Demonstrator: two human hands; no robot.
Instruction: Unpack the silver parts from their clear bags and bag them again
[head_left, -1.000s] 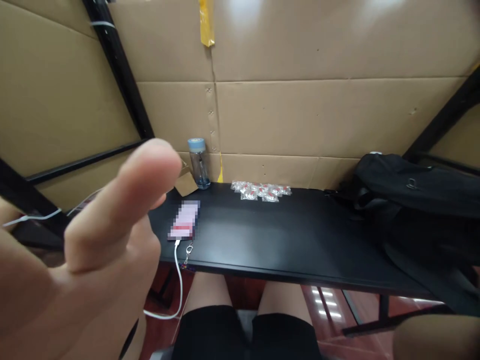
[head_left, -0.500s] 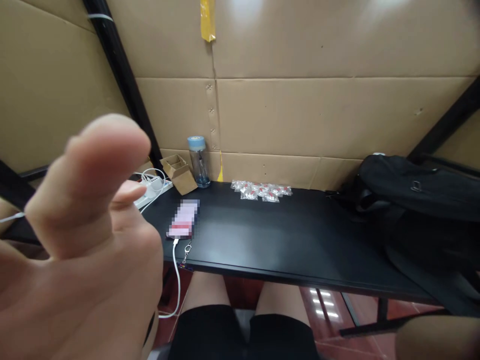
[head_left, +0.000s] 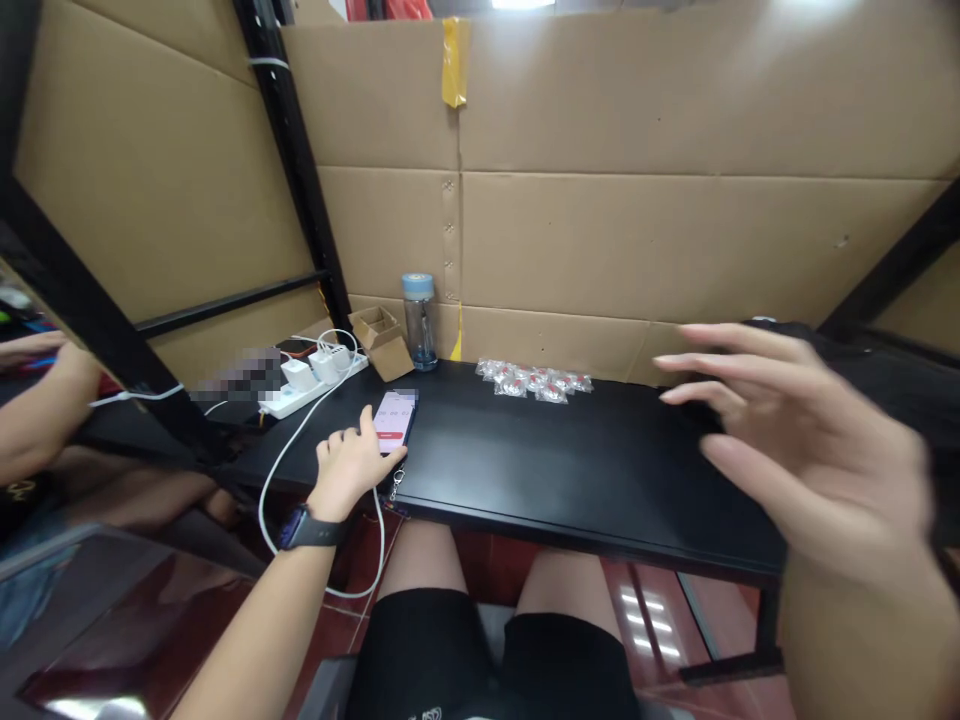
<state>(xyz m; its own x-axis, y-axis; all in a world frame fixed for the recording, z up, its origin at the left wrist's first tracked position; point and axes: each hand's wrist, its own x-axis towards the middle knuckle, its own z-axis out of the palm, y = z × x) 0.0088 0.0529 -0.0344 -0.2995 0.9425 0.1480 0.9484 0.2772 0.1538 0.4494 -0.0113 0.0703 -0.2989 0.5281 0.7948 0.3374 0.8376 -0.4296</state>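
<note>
Phone (head_left: pixel 394 424) at left fingers (head_left: pixel 367 424)

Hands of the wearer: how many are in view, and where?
2: the left hand at the phone, and the right hand in the air, in front of the black bag. Neither is hidden.

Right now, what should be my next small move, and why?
I would perhaps lower the right hand toward the small bags: it is raised and open, with nothing visible in it, while the left hand is at the phone.
</note>
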